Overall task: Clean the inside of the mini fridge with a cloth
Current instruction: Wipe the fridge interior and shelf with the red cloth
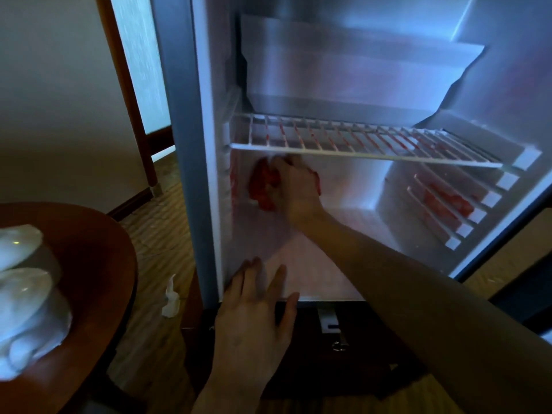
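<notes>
Currently the right hand (294,186) grips a bunched red cloth (263,186), fingers curled round it, pressed against the left inner wall of the mini fridge (493,94), just below the wire shelf (358,144). Left hand (254,318) lies flat, fingers spread and straight, on the fridge's front bottom edge at 6 o'clock. Interior white, red reflections on the wall and shelf bars. At 12 o'clock, a freezer box (343,70). At 9 o'clock, a round wooden table (98,264) bearing white cups (24,282). On the wood-patterned floor (155,234) beside the fridge, a small white spray bottle (171,298).
</notes>
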